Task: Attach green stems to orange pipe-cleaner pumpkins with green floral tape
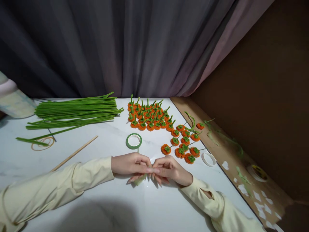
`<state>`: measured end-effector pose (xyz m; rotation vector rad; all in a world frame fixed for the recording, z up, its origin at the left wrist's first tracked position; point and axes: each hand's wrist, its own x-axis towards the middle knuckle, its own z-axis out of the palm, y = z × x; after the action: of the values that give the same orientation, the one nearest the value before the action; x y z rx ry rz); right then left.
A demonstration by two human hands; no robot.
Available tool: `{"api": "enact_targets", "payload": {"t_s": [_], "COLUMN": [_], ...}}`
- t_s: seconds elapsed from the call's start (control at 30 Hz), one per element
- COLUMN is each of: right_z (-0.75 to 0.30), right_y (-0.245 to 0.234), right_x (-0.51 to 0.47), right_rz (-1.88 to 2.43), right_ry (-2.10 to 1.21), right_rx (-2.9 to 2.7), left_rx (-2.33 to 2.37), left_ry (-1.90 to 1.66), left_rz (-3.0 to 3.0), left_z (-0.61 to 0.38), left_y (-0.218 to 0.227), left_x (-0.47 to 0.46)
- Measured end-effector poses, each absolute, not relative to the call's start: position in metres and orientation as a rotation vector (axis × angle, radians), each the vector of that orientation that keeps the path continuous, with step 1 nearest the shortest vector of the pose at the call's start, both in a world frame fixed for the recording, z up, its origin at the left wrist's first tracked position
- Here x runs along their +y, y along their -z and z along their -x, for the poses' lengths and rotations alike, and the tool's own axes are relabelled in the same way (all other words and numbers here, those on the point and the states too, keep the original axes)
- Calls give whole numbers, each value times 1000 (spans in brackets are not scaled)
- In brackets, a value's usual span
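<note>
In front of me, above the white table, my left hand point(132, 163) and my right hand point(172, 169) meet with thumbs and fingertips pressed together. Below the left fingers a strip of pale green tape point(140, 180) sticks out, apparently pinched by that hand. What the right fingers pinch is hidden. Just beyond the left hand lies a roll of green tape point(127, 141), flat, with a short end pointing toward me. Orange pipe-cleaner persimmons point(180, 151) with green tops lie past my right hand; more with upright green stems point(149, 116) stand in a tight cluster behind.
Green pipe cleaners point(77, 109) are heaped at the back left, near a rubber band point(33, 148) and a wooden stick point(74, 153). A white ring point(209, 159) lies at the right table edge. Paper scraps point(259, 206) litter the brown surface beyond. A curtain point(135, 48) hangs behind.
</note>
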<state>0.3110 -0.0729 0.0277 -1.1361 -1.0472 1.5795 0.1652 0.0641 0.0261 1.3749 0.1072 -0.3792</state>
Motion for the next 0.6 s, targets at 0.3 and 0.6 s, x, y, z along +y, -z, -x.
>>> {"api": "enact_targets", "payload": {"t_s": [0.3,0.6], "right_z": [-315,-313], "right_y": [-30,-34], "right_x": [-72,-71], "right_rz": [1027,994], "right_ry": [-1800,-1863], "right_rx": [-994,-1016], "left_rx": [1,-1], "left_ry": [373,562], "left_rz": [-1272,-1113], "left_z": [-165,-163], "left_y": [-32,-27], "left_x": [63,65]}}
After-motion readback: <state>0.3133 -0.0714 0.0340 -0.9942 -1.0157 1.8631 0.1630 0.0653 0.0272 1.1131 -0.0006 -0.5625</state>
